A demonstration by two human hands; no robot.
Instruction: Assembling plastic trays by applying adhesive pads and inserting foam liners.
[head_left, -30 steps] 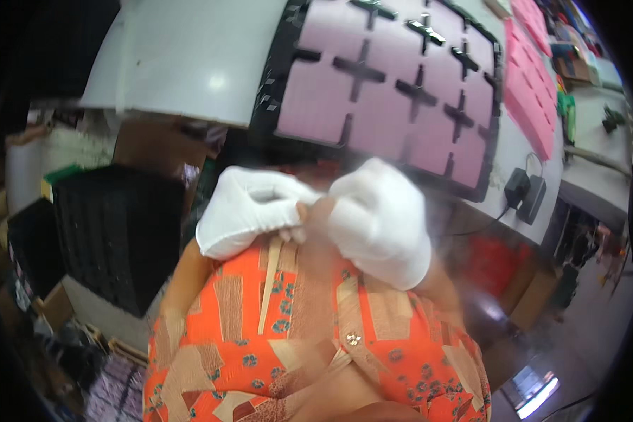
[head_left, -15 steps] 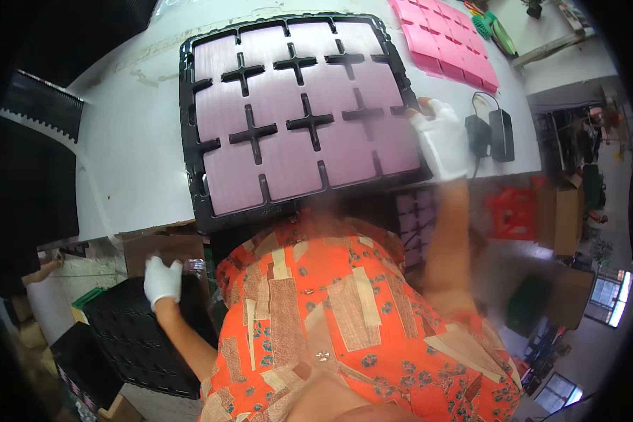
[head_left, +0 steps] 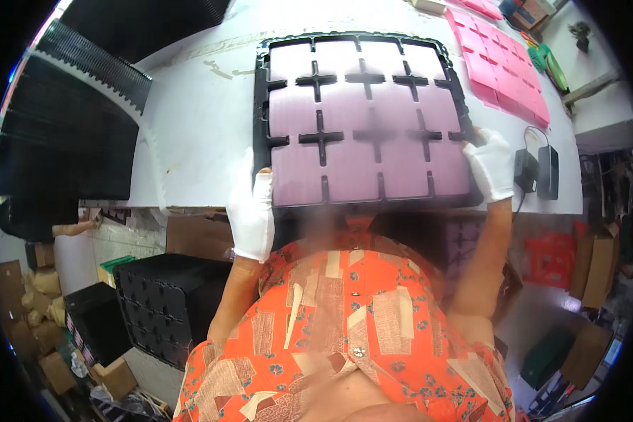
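Note:
A black plastic tray (head_left: 261, 119) lies on the white table in front of me, its near edge close to the table's front edge. Flat pinkish-purple sheets (head_left: 352, 179) show in its compartments, between black cross-shaped ribs. My left hand (head_left: 252, 214), in a white glove with bare fingertips, grips the tray's near left edge with the thumb on top; its other fingers are mostly hidden. At the right edge my right hand (head_left: 492, 165), gloved the same way, is closed on the rim.
Stacked black trays (head_left: 67, 133) stand at the left, more black trays (head_left: 169, 302) below the table. Pink moulded sheets (head_left: 503, 70) lie at the back right, near black power adapters (head_left: 548, 172). Another person's hand (head_left: 77, 227) shows at far left. A red crate (head_left: 548, 259) stands lower right.
My left hand has come up from beside the lower black trays to the tray's left edge. The view has shifted, so the tray appears farther right; my right hand stays at its right edge.

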